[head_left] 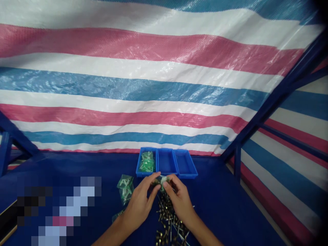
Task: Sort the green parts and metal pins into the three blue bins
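Close together over the dark blue table, my left hand (139,201) and my right hand (181,198) pinch a small clear plastic bag (163,179) between thumbs and fingers. Something pale and greenish shows in the bag, too small to make out. Below my hands lies a loose pile of brass-coloured and silvery metal fasteners with long shanks (167,223), partly covered by my right hand. Left of my left hand are small clear bags with green and white pieces (126,188); another bag (118,215) is half hidden by my left wrist.
Beyond my hands stand three blue plastic trays side by side. The left tray (137,167) holds several green-and-white bags; the middle tray (166,160) and right tray (185,162) show bare bottoms. Blue frame bars (258,116) and striped sheeting (143,85) enclose the table (217,205). A pixelated patch covers the left.
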### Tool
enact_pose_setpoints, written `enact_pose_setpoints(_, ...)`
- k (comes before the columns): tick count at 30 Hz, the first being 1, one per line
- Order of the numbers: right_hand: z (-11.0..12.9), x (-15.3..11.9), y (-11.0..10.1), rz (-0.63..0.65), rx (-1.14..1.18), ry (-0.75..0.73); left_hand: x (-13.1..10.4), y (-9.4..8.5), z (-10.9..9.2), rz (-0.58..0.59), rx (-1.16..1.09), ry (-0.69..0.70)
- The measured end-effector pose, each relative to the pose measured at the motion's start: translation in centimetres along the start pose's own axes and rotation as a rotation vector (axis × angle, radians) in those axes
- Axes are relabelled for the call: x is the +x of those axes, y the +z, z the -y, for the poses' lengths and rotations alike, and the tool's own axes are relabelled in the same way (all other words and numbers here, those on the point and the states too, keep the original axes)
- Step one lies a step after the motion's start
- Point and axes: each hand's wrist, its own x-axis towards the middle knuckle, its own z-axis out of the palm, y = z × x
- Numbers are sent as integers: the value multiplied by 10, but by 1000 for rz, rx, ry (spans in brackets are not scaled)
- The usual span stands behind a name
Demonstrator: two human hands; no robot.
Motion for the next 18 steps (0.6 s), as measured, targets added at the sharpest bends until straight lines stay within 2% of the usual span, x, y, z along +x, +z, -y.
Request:
enact_pose_setpoints(7, 4, 1, -1, -23, 14, 4, 0, -1, -1, 7, -7, -7)
enact_pose_setpoints(18, 2, 1, 1, -91, 79, -6, 4, -6, -8, 130, -34, 17)
